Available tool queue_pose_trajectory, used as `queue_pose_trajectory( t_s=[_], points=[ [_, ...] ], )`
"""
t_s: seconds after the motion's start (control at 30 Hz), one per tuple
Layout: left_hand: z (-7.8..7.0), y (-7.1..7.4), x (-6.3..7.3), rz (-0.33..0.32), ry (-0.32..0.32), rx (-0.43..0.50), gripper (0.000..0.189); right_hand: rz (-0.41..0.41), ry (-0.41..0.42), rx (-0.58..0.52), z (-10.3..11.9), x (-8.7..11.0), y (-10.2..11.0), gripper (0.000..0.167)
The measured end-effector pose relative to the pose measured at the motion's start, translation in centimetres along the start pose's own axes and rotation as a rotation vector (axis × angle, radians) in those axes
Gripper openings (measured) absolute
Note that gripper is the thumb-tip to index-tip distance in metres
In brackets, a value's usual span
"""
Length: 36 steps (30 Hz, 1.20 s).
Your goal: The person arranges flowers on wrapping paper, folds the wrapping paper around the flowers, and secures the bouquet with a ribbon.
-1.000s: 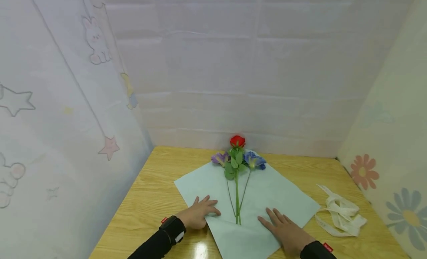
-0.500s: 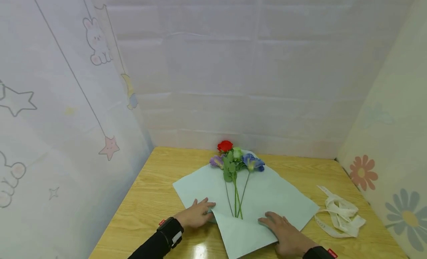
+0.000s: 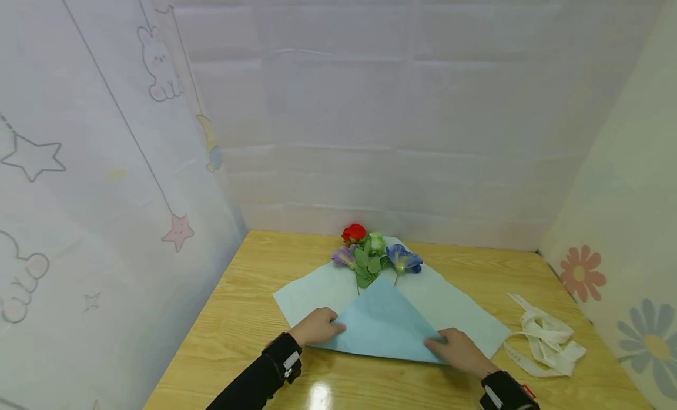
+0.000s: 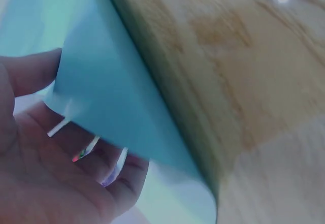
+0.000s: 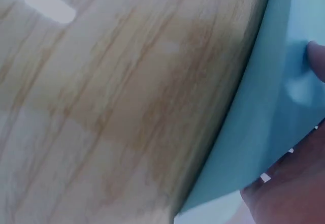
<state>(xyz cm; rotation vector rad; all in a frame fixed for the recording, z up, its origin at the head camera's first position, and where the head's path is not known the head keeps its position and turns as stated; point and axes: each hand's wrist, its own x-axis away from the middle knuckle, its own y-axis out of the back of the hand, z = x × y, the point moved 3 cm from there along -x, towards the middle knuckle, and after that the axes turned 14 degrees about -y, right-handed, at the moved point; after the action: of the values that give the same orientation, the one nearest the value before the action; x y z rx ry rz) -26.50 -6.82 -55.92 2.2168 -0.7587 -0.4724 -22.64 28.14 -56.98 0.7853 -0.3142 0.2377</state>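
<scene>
A sheet of pale blue wrapping paper [image 3: 312, 286] lies on the table, its near corner folded up as a deeper blue flap [image 3: 383, 325] over the stems. Red, green, purple and blue flowers [image 3: 370, 257] stick out beyond the flap's tip; most of the stems are covered. At the fold's left end my left hand [image 3: 316, 328] grips the flap's edge, thumb [image 4: 38, 71] on top and fingers [image 4: 96, 158] beneath. My right hand [image 3: 461, 352] pinches the right end, with the thumb [image 5: 317, 59] pressing on the blue side.
A loosely heaped white ribbon [image 3: 547, 339] lies on the right of the wooden table [image 3: 222, 351], close to the paper's right corner. Printed cloth walls [image 3: 132, 222] stand at the left, back and right.
The near corner of the paper has been folded up and away from me over the stems. Both hands came along with it. The red flower has shifted left and a green one has come into view.
</scene>
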Motion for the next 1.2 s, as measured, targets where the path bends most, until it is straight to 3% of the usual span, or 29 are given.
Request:
queue_pose_trajectory(
  t_s=[0.13,0.3,0.37,0.5,0.67,0.73,0.8,0.93,1.03,1.2],
  points=[
    [0.4,-0.4,-0.2,-0.033,0.069,-0.052,0.050,-0.111,-0.080,0.027,0.1,-0.7,-0.6,0.046],
    [0.4,-0.9,-0.5,-0.030,0.172,-0.277,0.029,-0.194,-0.098,0.226,0.6,-0.9,-1.4,0.038],
    [0.2,-1.1,-0.7,-0.010,0.179,-0.367,0.031,-0.223,-0.075,0.294,0.9,-0.8,-1.6,0.040],
    [-0.4,-1.9,-1.2,0.021,0.101,-0.539,0.034,-0.313,0.008,0.435,1.6,-0.9,-2.1,0.041],
    [-1.4,-3.4,-2.3,0.079,-0.056,-0.715,0.038,-0.431,0.205,0.617,3.0,-0.4,-4.4,0.047],
    [-1.9,-4.2,-2.6,0.120,-0.064,-0.732,0.042,-0.431,0.274,0.614,3.4,-0.1,-5.5,0.052],
    [-2.3,-4.9,-2.7,0.155,-0.032,-0.711,0.045,-0.400,0.300,0.594,3.5,-0.1,-6.6,0.055],
    [-3.1,-6.2,-2.4,0.227,0.070,-0.656,0.070,-0.294,0.254,0.543,2.8,-0.4,-8.3,0.071],
    [-3.2,-7.0,-1.9,0.243,0.120,-0.634,0.083,-0.266,0.205,0.523,2.2,-0.8,-9.0,0.077],
    [-3.2,-7.6,-1.3,0.199,0.146,-0.647,0.082,-0.289,0.178,0.541,1.7,-1.4,-9.3,0.077]
  ],
)
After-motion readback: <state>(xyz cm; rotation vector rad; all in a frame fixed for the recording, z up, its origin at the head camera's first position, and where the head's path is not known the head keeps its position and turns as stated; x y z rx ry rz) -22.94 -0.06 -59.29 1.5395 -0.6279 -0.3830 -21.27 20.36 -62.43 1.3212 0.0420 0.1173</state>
